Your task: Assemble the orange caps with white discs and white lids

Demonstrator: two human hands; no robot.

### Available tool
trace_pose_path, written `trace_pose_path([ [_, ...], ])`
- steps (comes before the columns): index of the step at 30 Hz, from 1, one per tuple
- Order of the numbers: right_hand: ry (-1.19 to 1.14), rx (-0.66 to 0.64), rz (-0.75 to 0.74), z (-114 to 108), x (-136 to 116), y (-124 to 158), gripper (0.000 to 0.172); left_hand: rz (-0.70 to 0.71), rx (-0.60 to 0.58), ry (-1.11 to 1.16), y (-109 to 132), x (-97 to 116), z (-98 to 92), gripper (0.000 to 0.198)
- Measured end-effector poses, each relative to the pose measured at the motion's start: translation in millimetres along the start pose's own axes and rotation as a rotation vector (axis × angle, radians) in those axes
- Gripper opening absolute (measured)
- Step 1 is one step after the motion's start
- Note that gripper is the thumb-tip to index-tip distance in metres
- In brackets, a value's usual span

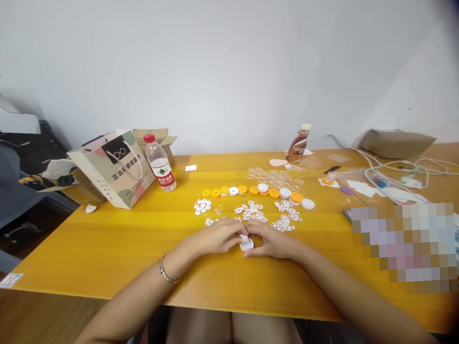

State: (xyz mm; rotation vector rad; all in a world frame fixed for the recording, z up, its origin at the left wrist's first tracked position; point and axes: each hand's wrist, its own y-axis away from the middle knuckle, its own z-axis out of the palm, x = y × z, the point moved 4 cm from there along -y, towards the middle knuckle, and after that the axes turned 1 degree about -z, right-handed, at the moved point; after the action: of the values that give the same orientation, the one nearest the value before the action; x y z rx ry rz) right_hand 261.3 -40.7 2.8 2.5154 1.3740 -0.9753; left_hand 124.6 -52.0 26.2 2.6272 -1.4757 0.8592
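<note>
At the front middle of the table, a small round white plastic disc [248, 246] is held between my two hands. My right hand [273, 239] curves round its right side, with the thumb at the near edge and the fingers behind. My left hand [221, 235] pinches at the top of the disc, where a small white part shows; its exact kind is too small to tell. Just beyond my hands lie piles of white cut-out plastic pieces [250, 210] and several white knob-like pieces [202, 206]. Behind them runs a row of yellow and white round discs [243, 190].
Clear plastic rings [278, 178] lie behind the row. A water bottle [160, 165] and paper bag [116, 170] stand at left, a brown drink bottle [299, 143] at the back. White cables [383, 166], a brown paper packet [399, 141] and a blurred-out patch occupy the right.
</note>
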Motion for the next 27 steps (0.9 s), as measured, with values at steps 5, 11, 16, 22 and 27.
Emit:
trace_pose_path([
  [5, -0.033, -0.004, -0.004, 0, -1, -1, 0.027, 0.037, -0.036, 0.015, -6, 6, 3.3, 0.011],
  [11, -0.045, -0.002, -0.007, 1, 1, -1, 0.028, 0.033, -0.052, 0.019, -8, 8, 4.7, 0.011],
  [16, -0.059, 0.016, 0.029, 2, 4, -1, 0.029, 0.022, -0.055, 0.101, -4, 8, 3.7, 0.012],
  [22, -0.235, 0.117, 0.158, -6, 6, 1, 0.028, -0.096, 0.171, 0.201, -27, -25, -25.6, 0.026],
  [27, -0.607, 0.166, 0.252, -5, 10, 1, 0.028, -0.322, 0.384, -0.012, -86, -89, -43.2, 0.030],
])
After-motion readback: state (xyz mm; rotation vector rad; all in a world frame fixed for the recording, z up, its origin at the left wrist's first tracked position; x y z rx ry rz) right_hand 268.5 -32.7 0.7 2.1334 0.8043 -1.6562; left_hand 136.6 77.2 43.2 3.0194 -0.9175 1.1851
